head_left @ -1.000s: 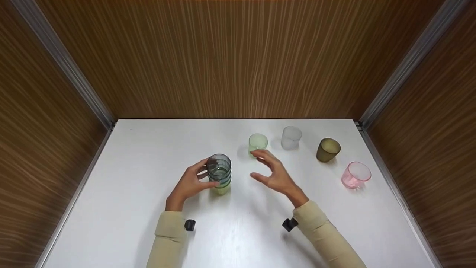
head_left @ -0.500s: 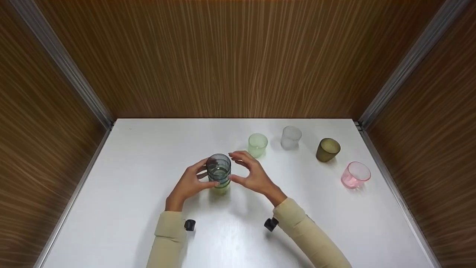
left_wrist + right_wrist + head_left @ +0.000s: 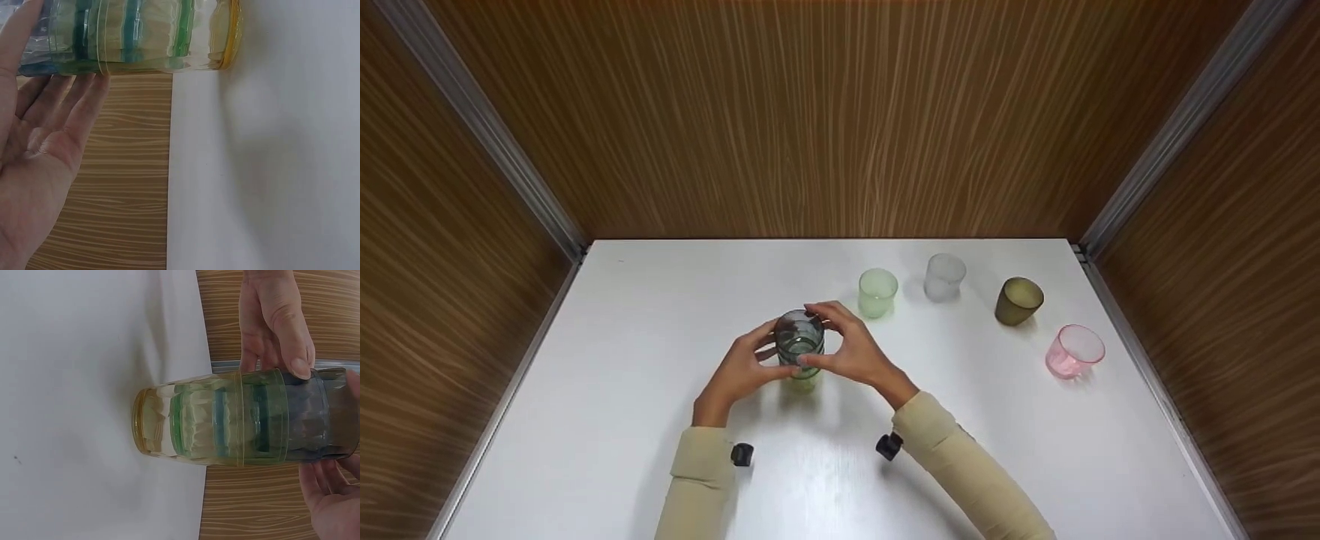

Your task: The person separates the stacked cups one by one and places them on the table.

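In the middle of the white table stands an upright stack of nested clear cups (image 3: 197, 422), yellow at the bottom, then green and blue tints, with a dark grey cup (image 3: 799, 334) on top. My left hand (image 3: 742, 375) holds the stack's upper part from the left, thumb in front and fingers behind. From the right, my right hand (image 3: 855, 351) grips the grey cup near its rim, its thumb in front and fingers at the far side. The left wrist view shows the left palm (image 3: 39, 185) beside the coloured bands; the topmost cup is partly cut off there.
Right of the stack stand separate cups: pale green (image 3: 877, 292), frosted clear (image 3: 944, 277), olive (image 3: 1019, 301) and pink (image 3: 1075, 352). Brown wood-grain panels (image 3: 840, 120) enclose the white table (image 3: 660, 300) at the back and both sides.
My right hand has moved left from near the pale green cup to the top of the stack and now grips the grey cup. The left hand stays in place.
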A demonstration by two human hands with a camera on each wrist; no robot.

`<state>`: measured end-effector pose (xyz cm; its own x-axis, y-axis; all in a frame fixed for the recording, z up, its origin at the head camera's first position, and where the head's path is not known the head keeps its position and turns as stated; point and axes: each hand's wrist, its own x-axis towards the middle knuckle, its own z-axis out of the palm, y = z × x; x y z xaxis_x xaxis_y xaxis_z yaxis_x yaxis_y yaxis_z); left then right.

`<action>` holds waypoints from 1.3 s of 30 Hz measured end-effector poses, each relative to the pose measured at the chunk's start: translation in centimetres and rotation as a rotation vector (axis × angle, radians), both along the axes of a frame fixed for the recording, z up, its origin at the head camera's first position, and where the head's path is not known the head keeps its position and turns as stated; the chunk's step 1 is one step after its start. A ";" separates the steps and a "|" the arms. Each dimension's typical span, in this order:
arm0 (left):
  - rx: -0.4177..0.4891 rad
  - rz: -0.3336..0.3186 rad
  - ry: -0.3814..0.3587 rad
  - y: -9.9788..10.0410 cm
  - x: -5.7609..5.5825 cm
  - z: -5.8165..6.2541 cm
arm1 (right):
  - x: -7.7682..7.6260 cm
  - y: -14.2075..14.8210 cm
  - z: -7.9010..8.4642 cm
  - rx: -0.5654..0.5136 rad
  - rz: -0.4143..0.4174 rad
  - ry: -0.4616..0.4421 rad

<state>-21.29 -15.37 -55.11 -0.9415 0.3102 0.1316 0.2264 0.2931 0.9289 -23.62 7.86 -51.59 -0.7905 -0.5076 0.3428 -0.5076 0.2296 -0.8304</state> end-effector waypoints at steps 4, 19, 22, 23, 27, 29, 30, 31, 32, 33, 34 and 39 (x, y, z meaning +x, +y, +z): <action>-0.003 -0.001 0.012 0.0 0.0 0.0 | -0.1 -0.2 0.0 -0.002 -0.001 0.000; 0.026 0.002 -0.004 0.1 0.1 0.0 | 0.1 -0.3 0.4 0.006 -0.003 0.021; 0.019 0.010 -0.006 0.2 0.2 0.1 | 0.1 -0.4 0.7 -0.020 0.005 -0.002; 0.013 0.013 -0.007 0.2 0.2 0.1 | 0.2 -0.4 0.9 -0.034 0.007 -0.015; 0.009 0.020 -0.029 0.2 0.2 0.0 | 0.2 -0.4 1.8 -0.093 0.018 -0.070; 0.012 0.019 -0.043 0.2 0.1 0.0 | 0.3 -0.3 2.4 -0.111 0.017 -0.089; 0.013 0.019 -0.048 0.2 0.1 0.0 | 0.3 -0.2 2.7 -0.123 0.018 -0.094; 0.015 0.018 -0.051 0.2 0.1 0.0 | 0.3 -0.1 3.0 -0.132 0.016 -0.096; 0.015 0.018 -0.054 0.1 0.1 0.0 | 0.3 0.1 3.3 -0.140 0.013 -0.096; 0.014 0.018 -0.053 0.1 0.1 0.0 | 0.3 0.3 3.5 -0.145 0.007 -0.094; 0.016 0.016 -0.051 0.1 0.1 0.1 | 0.2 0.5 3.8 -0.148 0.001 -0.093; 0.022 0.000 -0.033 0.0 0.1 0.1 | 0.0 1.9 4.7 -0.160 -0.023 -0.074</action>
<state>-21.21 -15.33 -54.97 -0.9454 0.3077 0.1076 0.1959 0.2724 0.9420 -23.64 9.75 -46.87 -0.8272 -0.4327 0.3585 -0.4400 0.1021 -0.8921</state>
